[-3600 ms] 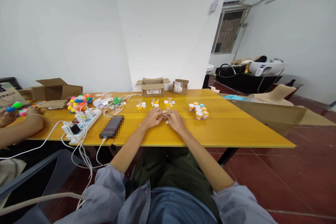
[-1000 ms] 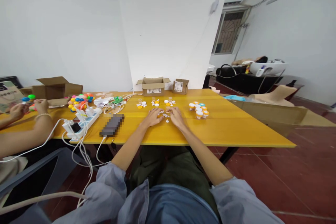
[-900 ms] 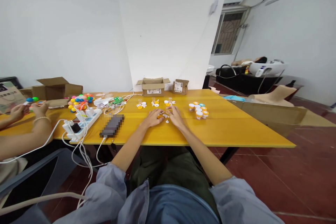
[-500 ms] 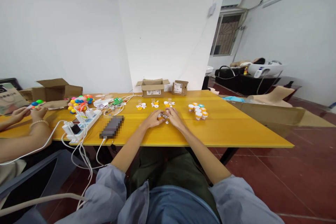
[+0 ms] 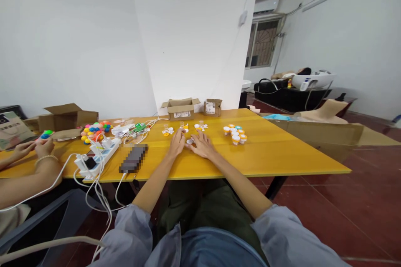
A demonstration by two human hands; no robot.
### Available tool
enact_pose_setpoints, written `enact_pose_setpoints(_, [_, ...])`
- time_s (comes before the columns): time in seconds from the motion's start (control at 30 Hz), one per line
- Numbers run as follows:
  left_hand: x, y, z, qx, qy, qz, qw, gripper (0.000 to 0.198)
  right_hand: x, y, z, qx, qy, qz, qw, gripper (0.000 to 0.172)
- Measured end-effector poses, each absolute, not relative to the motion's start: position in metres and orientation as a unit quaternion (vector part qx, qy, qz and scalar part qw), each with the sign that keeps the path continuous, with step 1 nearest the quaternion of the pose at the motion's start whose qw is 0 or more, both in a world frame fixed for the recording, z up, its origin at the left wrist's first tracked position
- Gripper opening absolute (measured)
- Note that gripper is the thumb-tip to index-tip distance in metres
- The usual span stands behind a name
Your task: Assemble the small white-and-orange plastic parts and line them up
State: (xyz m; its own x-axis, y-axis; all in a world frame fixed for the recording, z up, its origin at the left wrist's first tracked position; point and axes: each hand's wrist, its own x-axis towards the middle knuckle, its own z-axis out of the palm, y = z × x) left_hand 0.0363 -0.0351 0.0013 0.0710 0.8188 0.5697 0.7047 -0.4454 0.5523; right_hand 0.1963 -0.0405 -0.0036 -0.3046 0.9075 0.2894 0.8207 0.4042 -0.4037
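Note:
My left hand (image 5: 177,143) rests low over the table with its fingers stretched forward, beside small white and yellow pieces. Just right of it, my right hand (image 5: 202,145) is spread palm down. Between the two lie small white and clear parts (image 5: 189,141), partly covered by my fingers and too small to make out. Beyond the hands sit little groups of clear cups with white and yellow discs, one being the left group (image 5: 168,132). To the right stands a cluster of small clear tubs with white, orange and teal lids (image 5: 235,133).
Two cardboard boxes, an open one (image 5: 180,110) and a smaller one (image 5: 213,108), stand by the wall. A dark phone-like slab (image 5: 133,158), a power strip (image 5: 100,156) with cables and colourful balls (image 5: 95,132) are leftward. Another person's hands (image 5: 44,147) hold coloured balls.
My hands were together around small parts; now they are apart, fingers extended, with small parts lying between them. The left hand has shifted slightly left and forward. The view has tilted a little.

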Motion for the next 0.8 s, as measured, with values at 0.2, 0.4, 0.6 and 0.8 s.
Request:
enact_pose_setpoints(0.2, [0.035, -0.034, 0.002, 0.717, 0.530, 0.451, 0.050, 0.024, 0.190, -0.050, 0.011, -0.551, -0.807, 0.077, 0.201, 0.051])
enact_pose_setpoints(0.4, [0.036, -0.035, 0.004, 0.718, 0.538, 0.440, 0.050, 0.024, 0.183, -0.047, 0.014, -0.554, -0.807, 0.063, 0.195, 0.039])
enact_pose_setpoints(0.6, [0.038, -0.038, 0.007, 0.722, 0.535, 0.437, 0.045, 0.023, 0.179, -0.045, 0.015, -0.552, -0.812, 0.045, 0.182, 0.037])
enact_pose_setpoints(0.8, [0.040, -0.039, 0.007, 0.717, 0.529, 0.450, 0.062, 0.022, 0.176, -0.044, 0.017, -0.559, -0.811, 0.040, 0.170, 0.035])
